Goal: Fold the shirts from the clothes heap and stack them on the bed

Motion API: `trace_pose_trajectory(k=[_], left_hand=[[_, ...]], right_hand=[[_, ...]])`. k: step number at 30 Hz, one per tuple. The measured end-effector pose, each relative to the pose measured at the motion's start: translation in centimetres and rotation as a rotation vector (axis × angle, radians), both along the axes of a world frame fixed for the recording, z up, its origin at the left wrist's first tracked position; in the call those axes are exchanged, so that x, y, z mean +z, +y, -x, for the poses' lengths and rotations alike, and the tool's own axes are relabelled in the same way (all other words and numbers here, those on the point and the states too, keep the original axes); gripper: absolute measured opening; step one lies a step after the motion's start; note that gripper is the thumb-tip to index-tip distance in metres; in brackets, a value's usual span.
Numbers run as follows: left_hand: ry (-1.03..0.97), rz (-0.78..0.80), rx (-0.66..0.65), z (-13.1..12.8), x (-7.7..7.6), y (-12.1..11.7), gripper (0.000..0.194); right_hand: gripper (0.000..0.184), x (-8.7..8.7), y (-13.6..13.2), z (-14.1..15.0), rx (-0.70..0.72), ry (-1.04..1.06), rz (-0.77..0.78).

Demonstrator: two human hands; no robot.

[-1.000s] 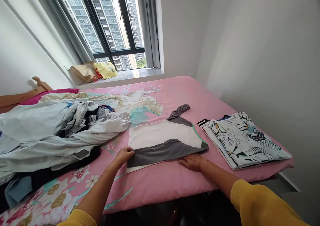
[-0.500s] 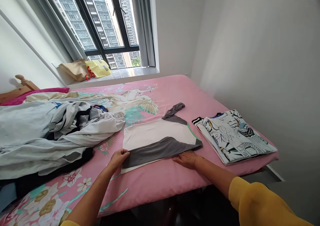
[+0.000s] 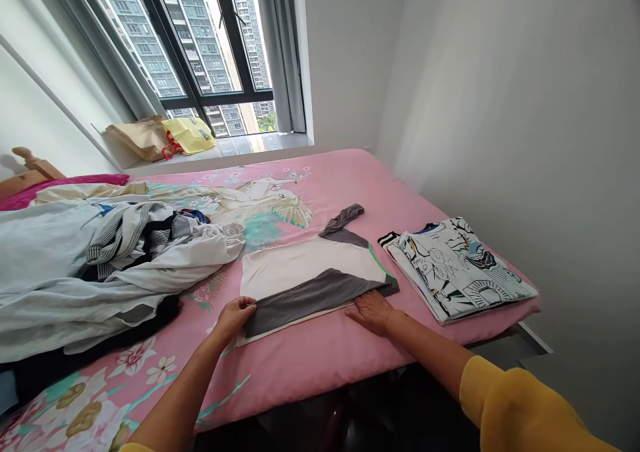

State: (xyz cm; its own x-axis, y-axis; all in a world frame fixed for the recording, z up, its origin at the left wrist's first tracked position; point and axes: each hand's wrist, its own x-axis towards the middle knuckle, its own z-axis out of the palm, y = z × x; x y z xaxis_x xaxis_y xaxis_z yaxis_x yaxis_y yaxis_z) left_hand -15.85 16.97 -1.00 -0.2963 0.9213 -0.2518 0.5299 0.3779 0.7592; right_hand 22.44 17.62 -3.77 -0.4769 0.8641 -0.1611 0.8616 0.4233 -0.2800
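A white shirt with grey sleeves and a green-edged neckline (image 3: 295,262) lies flat on the bed. Its near sleeve is laid across the body toward the hem, while the far sleeve sticks out, bunched, away from me. My left hand (image 3: 237,317) pinches the cuff of the near sleeve at the hem end. Beside the neckline end, my right hand (image 3: 373,313) rests palm down with fingers stretched out, its fingertips at the shirt's near edge and partly under the grey fabric.
A neat stack of folded shirts (image 3: 460,265) sits on the bed's right side. Loose clothes (image 3: 115,259) are heaped at the left. The pink floral bedsheet (image 3: 340,179) reaches the near edge. A paper bag (image 3: 137,139) and a yellow bag (image 3: 190,135) stand on the windowsill.
The view has shifted slightly. My right hand shows more of its back, with its fingers spread a little further at the shirt's edge. My left hand keeps its pinch on the cuff.
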Motion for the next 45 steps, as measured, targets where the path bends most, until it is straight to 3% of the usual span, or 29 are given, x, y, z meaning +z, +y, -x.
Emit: trace_pose_trajectory(k=[9,14,18,21,26,29,34,36,39,41,45], left_hand=[[0.117,-0.067,-0.014,0.2,-1.2,0.1,0.027],[0.218,-0.130,-0.025,0.1,-1.4,-0.3,0.023],[0.308,-0.214,0.009,-0.1,-1.0,-0.9,0.033],[0.350,-0.311,-0.023,-2.0,-0.5,-1.5,0.029],[0.421,-0.477,-0.477,-8.6,-0.6,-2.3,0.035],[0.509,-0.456,-0.558,-10.9,-1.0,-2.3,0.032],[0.523,-0.428,-0.610,-10.9,-0.8,-1.7,0.023],[0.511,-0.441,-0.660,-11.2,-0.8,-1.2,0.029],[0.502,-0.464,-0.719,-12.1,-1.5,-0.6,0.037],[0.511,-0.467,-0.732,-12.2,-2.2,-0.5,0.037],[0.653,-0.421,-0.669,-11.3,-3.1,-1.4,0.045]], right_hand=[[0.061,0.2,-0.7,-0.2,-0.026,-0.039,-0.076],[0.065,-1.0,-1.7,-3.3,-0.038,-0.071,-0.160],[0.056,-0.6,-2.8,-5.3,-0.192,-0.065,-0.210],[0.039,0.8,-3.3,-3.8,-0.185,0.153,-0.344],[0.035,1.4,-2.4,2.8,0.060,0.494,-0.399],[0.034,0.6,-1.5,4.7,0.146,0.432,-0.355],[0.018,0.5,-0.6,4.0,0.119,0.354,-0.253],[0.020,0.8,-0.3,4.4,0.090,0.397,-0.254],[0.030,0.6,0.4,5.3,0.203,0.423,-0.259],[0.035,0.1,1.1,5.3,0.231,0.333,-0.240],[0.052,-0.4,2.2,4.3,-0.053,0.099,-0.210]])
